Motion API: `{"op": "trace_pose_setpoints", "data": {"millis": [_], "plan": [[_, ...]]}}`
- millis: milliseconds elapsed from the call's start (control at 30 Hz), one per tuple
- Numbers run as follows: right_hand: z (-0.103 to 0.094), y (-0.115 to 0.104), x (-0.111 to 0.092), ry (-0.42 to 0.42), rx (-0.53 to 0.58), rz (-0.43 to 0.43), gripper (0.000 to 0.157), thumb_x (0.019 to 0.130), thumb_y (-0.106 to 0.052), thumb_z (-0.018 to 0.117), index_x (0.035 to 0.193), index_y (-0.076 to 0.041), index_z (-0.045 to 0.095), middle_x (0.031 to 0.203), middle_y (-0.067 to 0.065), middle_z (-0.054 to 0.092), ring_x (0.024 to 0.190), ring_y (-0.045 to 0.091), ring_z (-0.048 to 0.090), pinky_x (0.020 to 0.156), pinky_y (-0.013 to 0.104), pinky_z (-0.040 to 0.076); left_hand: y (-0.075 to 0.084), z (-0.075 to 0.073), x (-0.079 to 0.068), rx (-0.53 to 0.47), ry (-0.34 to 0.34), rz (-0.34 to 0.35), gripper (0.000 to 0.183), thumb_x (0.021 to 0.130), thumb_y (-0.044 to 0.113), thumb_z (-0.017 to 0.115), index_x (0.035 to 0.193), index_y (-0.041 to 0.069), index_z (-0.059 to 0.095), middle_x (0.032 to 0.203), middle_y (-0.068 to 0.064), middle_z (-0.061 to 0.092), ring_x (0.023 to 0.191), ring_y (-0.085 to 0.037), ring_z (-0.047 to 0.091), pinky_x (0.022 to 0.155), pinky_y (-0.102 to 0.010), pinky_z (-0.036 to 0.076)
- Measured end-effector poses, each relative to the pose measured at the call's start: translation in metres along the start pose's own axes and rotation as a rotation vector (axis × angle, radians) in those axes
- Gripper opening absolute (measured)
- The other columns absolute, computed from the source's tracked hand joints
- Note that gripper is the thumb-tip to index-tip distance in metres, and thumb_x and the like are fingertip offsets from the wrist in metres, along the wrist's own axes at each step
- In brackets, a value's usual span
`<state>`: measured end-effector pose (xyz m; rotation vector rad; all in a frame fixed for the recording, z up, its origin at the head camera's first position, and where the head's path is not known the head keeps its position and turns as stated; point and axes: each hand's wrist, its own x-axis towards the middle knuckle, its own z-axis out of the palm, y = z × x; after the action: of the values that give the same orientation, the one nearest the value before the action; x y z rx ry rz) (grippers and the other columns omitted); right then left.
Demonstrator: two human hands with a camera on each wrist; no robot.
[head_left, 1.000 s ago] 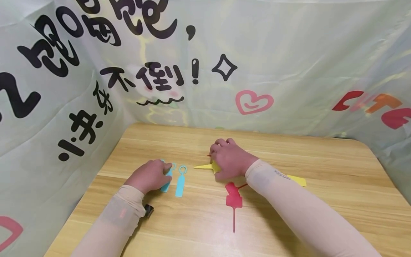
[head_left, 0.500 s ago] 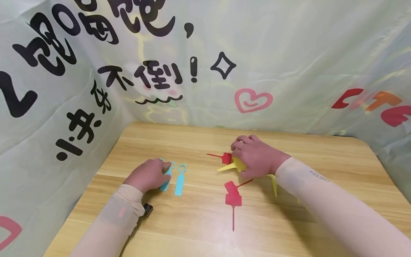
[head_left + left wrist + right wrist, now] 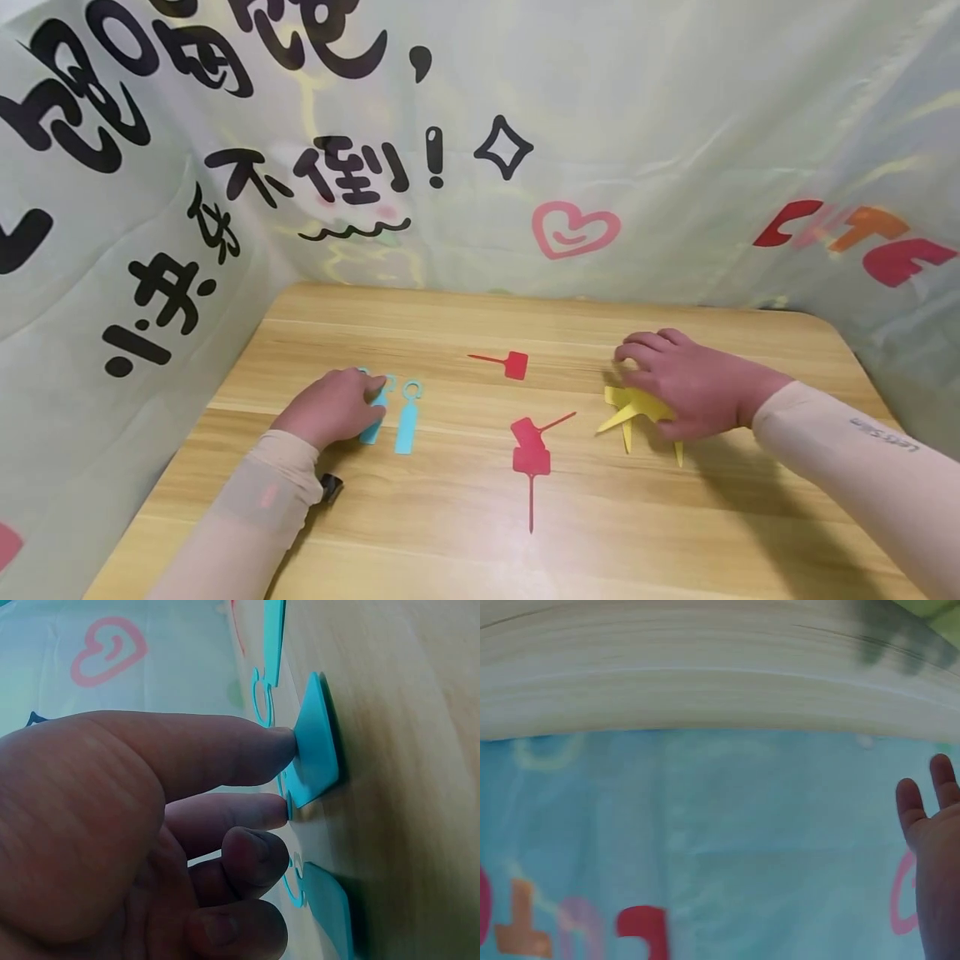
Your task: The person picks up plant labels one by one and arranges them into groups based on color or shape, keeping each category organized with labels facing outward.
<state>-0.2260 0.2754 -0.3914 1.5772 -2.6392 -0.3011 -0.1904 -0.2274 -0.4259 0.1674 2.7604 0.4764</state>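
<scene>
My left hand (image 3: 327, 406) rests over blue hang tags with hook loops at the left of the table. In the left wrist view its thumb and forefinger touch one blue tag (image 3: 315, 746), the other fingers curled in. Another blue tag (image 3: 406, 427) lies beside it; a third tag (image 3: 328, 904) shows below. My right hand (image 3: 693, 387) is at the right, its thumb and forefinger pinching a yellow T-shaped plant label (image 3: 636, 407) above more yellow labels, partly hidden by the hand. The right wrist view shows only two spread fingers.
Between the hands lie a single red plant label (image 3: 516, 365) and two overlapping red labels (image 3: 532, 461), stakes pointing outwards. The wooden table (image 3: 420, 533) meets a printed cloth (image 3: 660, 125) at its back and left.
My right hand has moved to the right with the yellow label, bringing it over the other yellow ones and uncovering the single red label. The left hand stays on the blue tag.
</scene>
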Motion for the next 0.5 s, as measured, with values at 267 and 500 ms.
{"op": "trace_pose_setpoints", "data": {"millis": [267, 500], "plan": [[0.008, 0.013, -0.046, -0.006, -0.023, -0.051, 0.058, 0.074, -0.032, 0.078, 0.128, -0.015, 0.067, 0.139, 0.011, 0.054, 0.13, 0.037, 0.046, 0.104, 0.056, 0.031, -0.001, 0.001, -0.001, -0.004, -0.003, -0.013, 0.055, 0.094, 0.026, 0.064, 0.147, 0.015, 0.058, 0.15, -0.019, 0.052, 0.114, -0.029, 0.054, 0.075, -0.039, 0.044], [0.017, 0.02, -0.075, 0.035, -0.047, -0.13, 0.047, 0.07, -0.032, 0.085, 0.113, -0.024, 0.069, 0.14, 0.013, 0.055, 0.128, 0.039, 0.049, 0.099, 0.055, 0.032, 0.0, 0.0, 0.0, 0.006, 0.0, 0.001, 0.055, 0.095, 0.027, 0.063, 0.148, 0.015, 0.057, 0.151, -0.022, 0.05, 0.126, -0.033, 0.054, 0.082, -0.043, 0.044]]}}
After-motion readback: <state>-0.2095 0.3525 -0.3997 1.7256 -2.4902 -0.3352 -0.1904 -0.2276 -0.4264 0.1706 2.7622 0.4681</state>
